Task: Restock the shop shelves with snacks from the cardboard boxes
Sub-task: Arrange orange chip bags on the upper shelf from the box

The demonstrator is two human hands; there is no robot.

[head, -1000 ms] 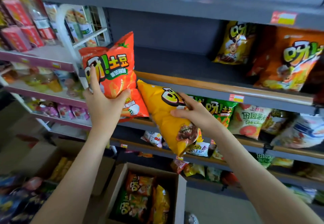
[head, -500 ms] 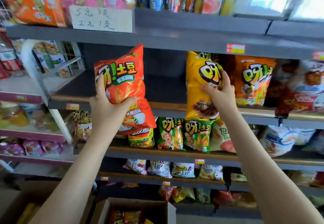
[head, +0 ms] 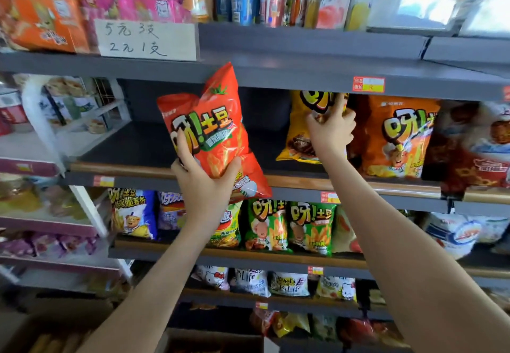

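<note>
– Left grip (head: 204,184) is clutching the red snack bag (head: 215,126), holding it in front of the shelf (head: 132,145) rail.
– Right grip (head: 329,132) is grasping the yellow bag (head: 298,137) on that shelf, beside an orange bag (head: 397,137).

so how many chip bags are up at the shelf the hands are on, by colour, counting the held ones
red foil chip bag, gripped by the left hand: 1
yellow foil chip bag, held by the right hand: 1
orange foil chip bag: 1
dark red bag, blurred at the right edge: 1
total in view: 4
</note>
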